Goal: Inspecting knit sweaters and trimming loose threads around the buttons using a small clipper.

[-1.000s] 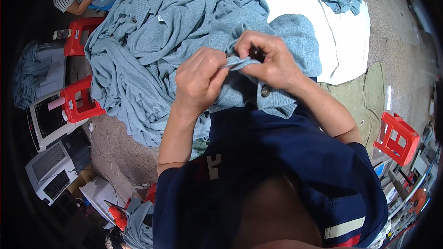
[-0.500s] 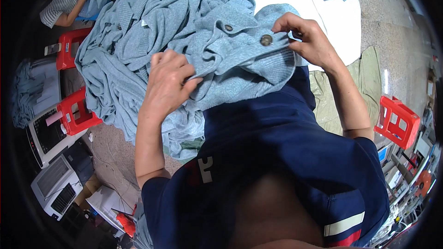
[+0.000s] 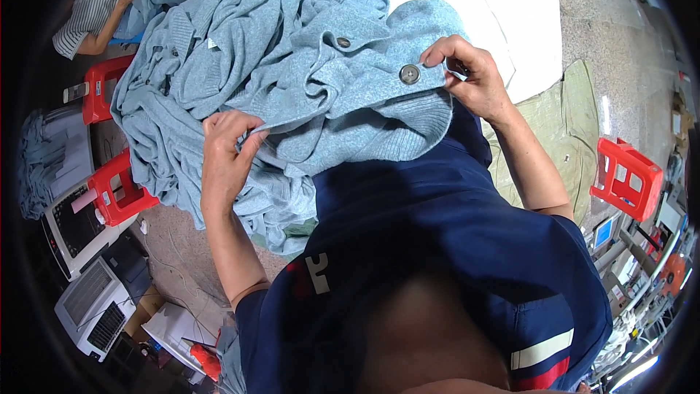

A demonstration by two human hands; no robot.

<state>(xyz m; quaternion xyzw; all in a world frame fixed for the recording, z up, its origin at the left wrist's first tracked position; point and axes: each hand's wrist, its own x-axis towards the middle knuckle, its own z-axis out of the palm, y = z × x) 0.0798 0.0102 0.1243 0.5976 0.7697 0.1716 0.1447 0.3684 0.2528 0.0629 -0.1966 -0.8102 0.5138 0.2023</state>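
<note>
A grey-blue knit cardigan [image 3: 357, 106] lies across my lap, its ribbed hem bunched at the right. My left hand [image 3: 227, 152] pinches the edge of its button band between thumb and fingers. At the other end of the band, my right hand [image 3: 470, 76] grips the fabric. A small dark thing shows among the right fingers, too hidden to name. Between my hands the band runs slightly slack, with a large dark button [image 3: 410, 74] facing up. Another button [image 3: 343, 42] sits on a fold farther off.
A heap of similar knitwear [image 3: 219, 51] spreads at the left. White sheeting [image 3: 536, 36] with more knit pieces lies at the far right. Red stools stand left [image 3: 120, 193] and right [image 3: 628, 179]. At upper left a person [image 3: 95, 7] handles blue-grey fabric.
My left hand has moved left and nearer to me, drawing the button band out longer. My right hand has shifted slightly left and nearer, still gripping the cardigan.
</note>
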